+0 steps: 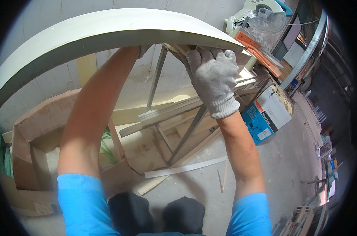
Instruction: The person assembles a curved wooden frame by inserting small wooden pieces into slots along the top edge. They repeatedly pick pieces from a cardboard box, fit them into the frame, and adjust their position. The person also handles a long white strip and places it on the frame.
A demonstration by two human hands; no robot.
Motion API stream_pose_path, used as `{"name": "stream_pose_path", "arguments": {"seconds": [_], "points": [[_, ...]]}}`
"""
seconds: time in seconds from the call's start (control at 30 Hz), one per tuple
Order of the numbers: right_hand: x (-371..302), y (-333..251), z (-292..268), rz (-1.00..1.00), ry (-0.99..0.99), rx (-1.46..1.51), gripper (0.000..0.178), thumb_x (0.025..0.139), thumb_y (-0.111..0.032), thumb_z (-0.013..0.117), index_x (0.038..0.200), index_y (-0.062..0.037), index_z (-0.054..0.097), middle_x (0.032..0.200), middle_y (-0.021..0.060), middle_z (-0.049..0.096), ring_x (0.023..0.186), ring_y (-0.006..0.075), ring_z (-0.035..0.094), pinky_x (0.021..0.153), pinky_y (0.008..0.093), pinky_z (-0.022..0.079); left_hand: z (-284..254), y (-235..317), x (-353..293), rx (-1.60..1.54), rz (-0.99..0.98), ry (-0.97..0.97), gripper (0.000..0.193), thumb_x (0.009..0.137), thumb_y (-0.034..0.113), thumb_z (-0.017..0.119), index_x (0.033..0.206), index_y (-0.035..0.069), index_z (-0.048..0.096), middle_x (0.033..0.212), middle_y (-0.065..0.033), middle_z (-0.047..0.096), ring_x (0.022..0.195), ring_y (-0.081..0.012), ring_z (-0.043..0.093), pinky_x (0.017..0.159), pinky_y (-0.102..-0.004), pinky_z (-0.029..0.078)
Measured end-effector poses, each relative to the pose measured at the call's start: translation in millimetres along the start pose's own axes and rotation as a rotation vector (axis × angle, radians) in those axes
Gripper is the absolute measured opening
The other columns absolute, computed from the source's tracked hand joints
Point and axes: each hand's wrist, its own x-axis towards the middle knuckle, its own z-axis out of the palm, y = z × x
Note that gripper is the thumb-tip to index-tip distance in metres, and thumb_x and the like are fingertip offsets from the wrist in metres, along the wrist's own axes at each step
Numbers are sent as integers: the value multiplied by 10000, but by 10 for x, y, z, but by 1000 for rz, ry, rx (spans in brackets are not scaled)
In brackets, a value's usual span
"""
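Head: carton (261, 118), panel (119, 21) before left hand (144, 50)

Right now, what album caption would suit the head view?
Gloved right hand at the edge of a curved white panel, left hand mostly hidden, power saw beyond.

Grey floor (280, 165) carries thin sticks (220, 181) and a box (267, 116).

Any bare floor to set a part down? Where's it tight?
Free: grey floor right of the right forearm, below the blue-and-white box in view and left of the wood pile at lower right. Crowded: around the metal-legged stand, with loose planks, and by the brown open-topped box at left.
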Motion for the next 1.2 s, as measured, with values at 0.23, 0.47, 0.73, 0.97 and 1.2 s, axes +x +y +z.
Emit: {"name": "stream_pose_path", "arguments": {"seconds": [0.23, 0.47, 0.73, 0.97, 1.2], "points": [[-29, -51, 110, 23, 25, 21, 171, 816, -124, 650, 978, -84, 615, 787, 35, 546, 802, 218, 569, 698, 388, 432, -15, 12, 15, 8, 6, -5, 372, 949, 361, 564, 1211, 105, 622, 1169, -72, 645, 1084, -227, 588, 926, -383, 448], [-32, -68, 136, 39, 39, 52, 214, 735, -166, 735, 894, -123, 598, 855, 31, 594, 931, 233, 575, 789, 435, 419, -11, 29, 20, 27, 12, -10, 356, 953, 347, 564, 1206, 104, 624, 1155, -67, 646, 1062, -217, 592, 908, -371, 455], [84, -160, 98, 174, -36, 173, 112, 862, -167, 624, 902, -62, 632, 856, 75, 600, 874, 275, 576, 755, 425, 413, 10, 61, 12, 51, 14, -22, 338, 958, 331, 563, 1200, 103, 626, 1139, -61, 647, 1037, -204, 596, 886, -357, 464], [96, -226, 63, 123, -141, 16, 223, 790, -164, 636, 968, -33, 672, 931, 102, 639, 940, 264, 564, 826, 433, 385, 35, 74, 43, 63, 26, -28, 323, 962, 317, 563, 1195, 102, 627, 1126, -56, 648, 1015, -194, 600, 868, -345, 471], [85, -209, 144, 101, -127, -73, 237, 751, -170, 664, 939, -27, 682, 932, 115, 625, 956, 260, 549, 825, 428, 374, 20, 76, 58, 65, 32, -32, 307, 967, 302, 563, 1190, 102, 629, 1112, -51, 648, 993, -183, 603, 849, -333, 478]]}}
